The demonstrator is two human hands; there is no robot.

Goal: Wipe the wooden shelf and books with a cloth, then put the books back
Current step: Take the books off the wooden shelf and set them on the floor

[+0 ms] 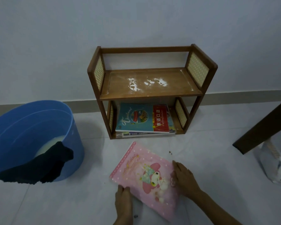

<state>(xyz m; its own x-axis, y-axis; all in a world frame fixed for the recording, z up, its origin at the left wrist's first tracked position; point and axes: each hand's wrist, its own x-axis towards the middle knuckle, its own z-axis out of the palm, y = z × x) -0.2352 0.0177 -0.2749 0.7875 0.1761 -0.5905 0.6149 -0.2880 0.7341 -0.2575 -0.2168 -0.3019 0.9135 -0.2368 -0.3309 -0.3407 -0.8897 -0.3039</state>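
Item one, my left hand (122, 200): fingers (125, 190) curled over the near left edge of the pink book (146, 179), grasping it. Item two, my right hand (183, 177): fingers (176, 166) extended and released, resting flat on the book's right edge beside the cartoon figure on its cover.

The pink book lies on the white floor (71, 200), tilted, its far corner pointing toward the wooden shelf (149, 91).

The wooden shelf stands against the wall (136, 21), just beyond the book. Upper tier: white powder (146, 84) scattered across the middle of the board. Lower tier: a stack of books lying flat, a teal book (135, 117) and a red book (161, 119) on top, others beneath them too hidden to read.

To my left, a blue bucket (31, 127) on the floor, a dark cloth (39, 166) draped over its near rim, pale liquid inside.

To my right, a dark wooden board (266, 124) slants into view; under it, a crumpled white bag (272, 164).
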